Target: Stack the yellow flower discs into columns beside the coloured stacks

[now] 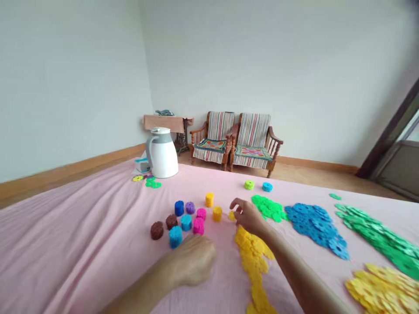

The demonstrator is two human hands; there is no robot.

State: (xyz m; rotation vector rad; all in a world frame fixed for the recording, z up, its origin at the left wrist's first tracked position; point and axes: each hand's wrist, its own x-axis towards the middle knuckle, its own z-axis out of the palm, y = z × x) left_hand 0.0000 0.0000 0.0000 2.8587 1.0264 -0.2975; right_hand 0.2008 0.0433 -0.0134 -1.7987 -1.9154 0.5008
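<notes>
My right hand reaches forward over a pile of yellow plastic discs and pinches a small yellow stack at its fingertips. My left hand rests curled on the pink cloth, its fingers tucked under; whether anything is in it stays hidden. Just beyond it stand short stacks of discs: brown, blue, pink, purple and yellow.
Loose disc piles lie to the right: light green, blue, dark green, yellow. A white thermos jug stands at the far left edge. Two wooden armchairs sit against the back wall.
</notes>
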